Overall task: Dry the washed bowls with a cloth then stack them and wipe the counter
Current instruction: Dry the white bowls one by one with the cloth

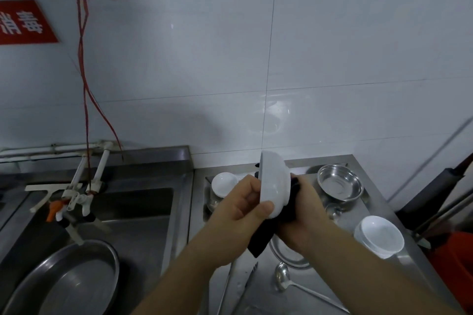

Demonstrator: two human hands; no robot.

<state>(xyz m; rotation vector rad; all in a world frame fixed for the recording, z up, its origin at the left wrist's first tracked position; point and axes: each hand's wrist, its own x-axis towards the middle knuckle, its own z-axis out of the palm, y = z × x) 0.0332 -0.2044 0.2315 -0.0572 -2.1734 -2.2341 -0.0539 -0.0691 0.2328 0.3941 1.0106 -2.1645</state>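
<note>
Left hand (243, 208): we grip a white bowl (273, 184) on edge, thumb over its rim.
Right hand (300, 215): we press a dark cloth (266, 235) against the bowl's underside; the cloth's tail hangs below.
Counter (378, 202): we see 1 steel bowl (339, 181) at the back right, a stack of white bowls (378, 236) in front of it, 1 small white bowl (225, 183) at the back left, a ladle (284, 276) near us.
Sink (143, 212): on our left, with a round steel basin (69, 281) and taps (76, 199).

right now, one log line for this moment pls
step: drying | left hand: holds bowl on edge | right hand: presses cloth to bowl | stack: right of hands
</note>
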